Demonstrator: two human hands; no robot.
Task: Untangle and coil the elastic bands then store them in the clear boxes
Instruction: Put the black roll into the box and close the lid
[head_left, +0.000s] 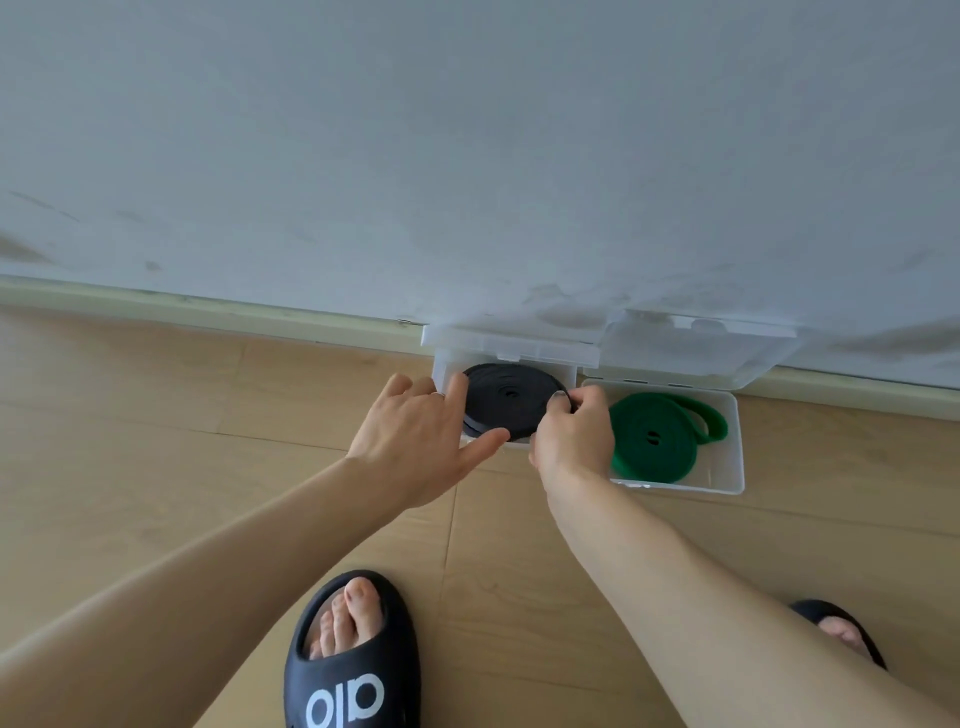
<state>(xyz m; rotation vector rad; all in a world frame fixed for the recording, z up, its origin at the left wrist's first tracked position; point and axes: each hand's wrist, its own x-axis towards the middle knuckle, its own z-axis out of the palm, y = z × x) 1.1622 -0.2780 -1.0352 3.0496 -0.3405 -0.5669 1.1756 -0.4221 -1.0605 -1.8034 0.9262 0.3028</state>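
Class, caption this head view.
Both hands lower a coiled black elastic band into a clear plastic box.

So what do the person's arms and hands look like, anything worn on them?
Both forearms are bare, with no sleeves, gloves or watch in view. The left hand wears a thin silver ring on one of its fingers. The right hand shows dark polish on one fingernail; no ring is visible there.
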